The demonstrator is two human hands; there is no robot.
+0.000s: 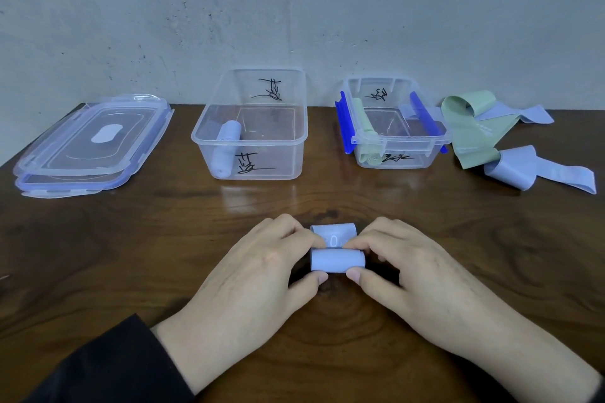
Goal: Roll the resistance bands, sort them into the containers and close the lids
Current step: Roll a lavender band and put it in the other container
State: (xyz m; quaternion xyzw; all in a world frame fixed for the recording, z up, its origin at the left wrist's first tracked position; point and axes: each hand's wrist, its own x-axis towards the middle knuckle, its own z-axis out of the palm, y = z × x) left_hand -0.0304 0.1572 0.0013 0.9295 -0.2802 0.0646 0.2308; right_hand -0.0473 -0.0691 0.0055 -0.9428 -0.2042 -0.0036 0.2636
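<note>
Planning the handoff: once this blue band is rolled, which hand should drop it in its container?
Left, probably: the container holding a blue roll stands ahead-left, nearer the left hand.

Plain indoor room: polished dark wooden table [458,271] against a scuffed, bare plaster wall [294,10].

Both hands lie palm down, knuckles up: the left hand [258,267] and the right hand [414,267] pinch opposite ends of a pale blue rolled rubber band [337,260], thumbs beneath, fingertips curled over.
</note>
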